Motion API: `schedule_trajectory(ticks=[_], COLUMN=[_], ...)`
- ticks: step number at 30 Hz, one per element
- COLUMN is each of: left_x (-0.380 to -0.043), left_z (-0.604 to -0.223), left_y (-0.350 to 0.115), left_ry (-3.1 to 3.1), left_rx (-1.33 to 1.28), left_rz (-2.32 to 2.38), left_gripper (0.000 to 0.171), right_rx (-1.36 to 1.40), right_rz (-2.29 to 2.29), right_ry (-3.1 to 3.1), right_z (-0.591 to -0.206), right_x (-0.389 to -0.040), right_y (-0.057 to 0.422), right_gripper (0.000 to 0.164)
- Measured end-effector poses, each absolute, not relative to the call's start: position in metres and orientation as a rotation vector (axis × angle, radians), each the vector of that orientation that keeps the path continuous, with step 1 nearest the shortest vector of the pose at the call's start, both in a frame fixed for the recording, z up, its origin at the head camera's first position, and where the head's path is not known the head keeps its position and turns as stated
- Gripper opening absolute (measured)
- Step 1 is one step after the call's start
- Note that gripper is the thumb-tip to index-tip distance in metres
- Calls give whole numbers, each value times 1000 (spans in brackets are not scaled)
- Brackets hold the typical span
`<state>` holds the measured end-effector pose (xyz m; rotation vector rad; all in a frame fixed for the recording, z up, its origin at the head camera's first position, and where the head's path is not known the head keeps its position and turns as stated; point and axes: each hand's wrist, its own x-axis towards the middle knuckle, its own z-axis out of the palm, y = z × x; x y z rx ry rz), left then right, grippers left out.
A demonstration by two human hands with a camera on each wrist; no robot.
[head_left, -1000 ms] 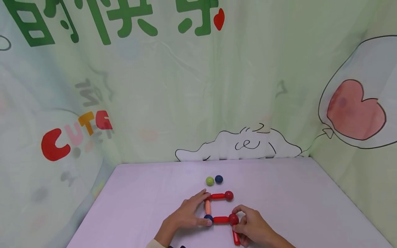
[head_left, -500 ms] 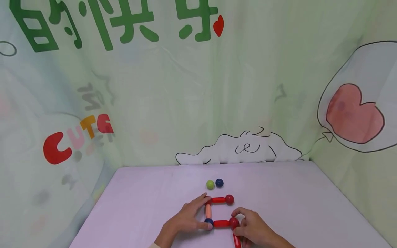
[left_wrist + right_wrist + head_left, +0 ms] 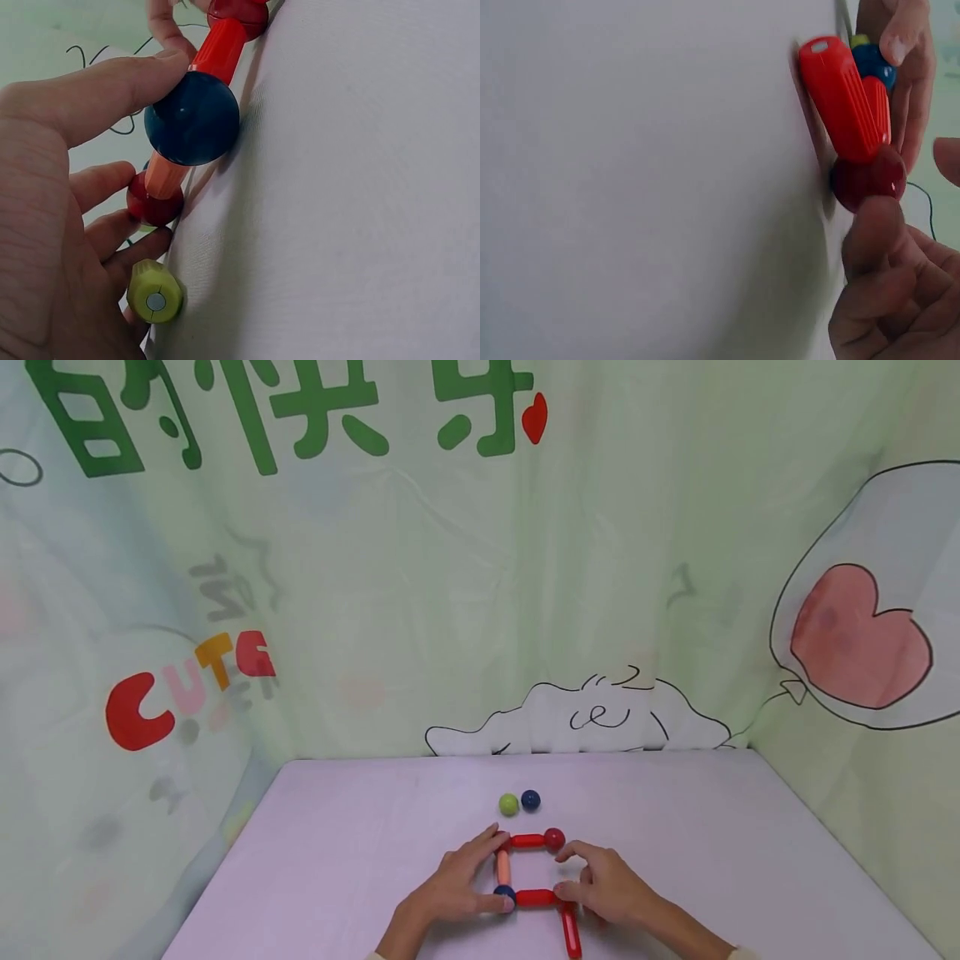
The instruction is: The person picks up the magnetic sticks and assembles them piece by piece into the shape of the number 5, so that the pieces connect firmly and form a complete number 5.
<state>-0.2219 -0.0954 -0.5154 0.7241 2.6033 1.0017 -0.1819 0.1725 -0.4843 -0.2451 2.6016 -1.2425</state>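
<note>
A frame of magnetic rods and balls lies on the table. My left hand [image 3: 453, 881] spans its left side, thumb pressing the blue ball [image 3: 192, 118] and fingers against a red ball [image 3: 156, 201]; a salmon rod [image 3: 503, 868] joins them. A yellow-green rod [image 3: 154, 294] sits beside those fingers, hidden in the head view. Red rods run right from both corners, the far one [image 3: 527, 841] to a red ball [image 3: 554, 839]. At the near right red ball [image 3: 870, 180], my right hand [image 3: 611, 889] touches with its thumb, index finger raised off it. Another red rod [image 3: 572, 933] extends towards me.
Behind the frame, a lime-green ball [image 3: 508, 804] and a dark blue ball [image 3: 531, 801] lie side by side. The table [image 3: 360, 827] has a pale cover, and a printed curtain [image 3: 390, 610] stands along its back and sides.
My right index finger has left the near right red ball and moved away from me, towards the far red ball. My left hand keeps its place on the frame.
</note>
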Motion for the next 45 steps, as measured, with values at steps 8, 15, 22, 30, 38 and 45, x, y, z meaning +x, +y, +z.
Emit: schedule_trajectory(ticks=[8,15,22,30,38,45], left_x=[-222,-221,-218,-219,-221,-224], left_z=[-522,-522,-520,-526,-525,-523], left_y=[-95,-96,-95,-97,-97,-96], left_ry=[2600,2587,2577,2588,2582,2590], left_rx=[674,642,643,629,637,659], left_rz=[1024,1035,1054,1040,1051,1037], left_gripper=[90,88,89,90,90,90], right_rx=[-196,-195,-291,-407,-357,-292], right_rz=[-1279,-1191,-996,-763,-545,-497], right_ry=[2878,3031,3135,3127,3096,3110], right_z=[-486,-481,-484,-486,-485,-488], right_x=[-203,-223,-243,-264,-274,-281], right_y=[170,165,160,148,137,135], right_gripper=[19,19,35,53,58,56])
